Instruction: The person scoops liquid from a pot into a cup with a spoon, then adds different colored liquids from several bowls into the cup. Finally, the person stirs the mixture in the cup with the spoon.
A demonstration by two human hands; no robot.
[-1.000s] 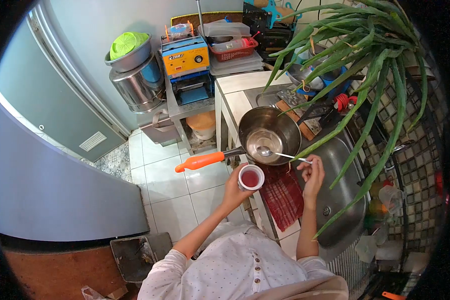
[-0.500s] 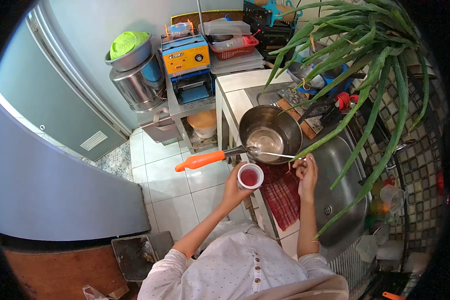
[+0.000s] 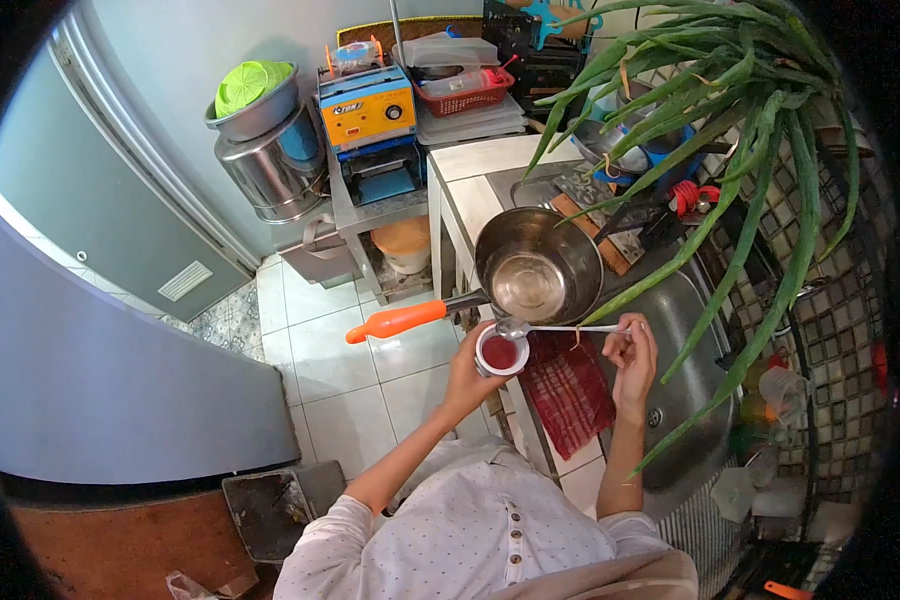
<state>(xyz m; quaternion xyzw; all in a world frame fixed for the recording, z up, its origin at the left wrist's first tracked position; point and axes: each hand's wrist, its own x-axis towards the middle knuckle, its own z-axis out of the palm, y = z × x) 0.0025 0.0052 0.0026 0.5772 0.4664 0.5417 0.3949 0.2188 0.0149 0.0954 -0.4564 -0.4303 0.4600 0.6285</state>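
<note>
My left hand (image 3: pixel 467 374) is wrapped round a small white cup (image 3: pixel 501 350) with dark red contents in it. Between thumb and fingers, my right hand (image 3: pixel 631 357) pinches the handle end of a metal spoon (image 3: pixel 570 328). The spoon's bowl overlaps the cup's upper rim in this view. Just beyond both hands stands a steel saucepan (image 3: pixel 526 285) with an orange handle (image 3: pixel 398 321) pointing left, its shiny bottom showing. A red checked cloth (image 3: pixel 568 396) lies on the counter edge below the spoon.
To the right is a steel sink (image 3: pixel 670 420), with long green leaves (image 3: pixel 740 230) hanging over it. At the back left, a yellow and blue machine (image 3: pixel 368 107) sits on a metal table beside a red basket (image 3: pixel 466 95). A steel pot (image 3: pixel 270 170) stands near the door.
My right hand has moved down and to the right, bringing the spoon out from over the saucepan to the cup's rim. My left hand still holds the cup in nearly the same place.
</note>
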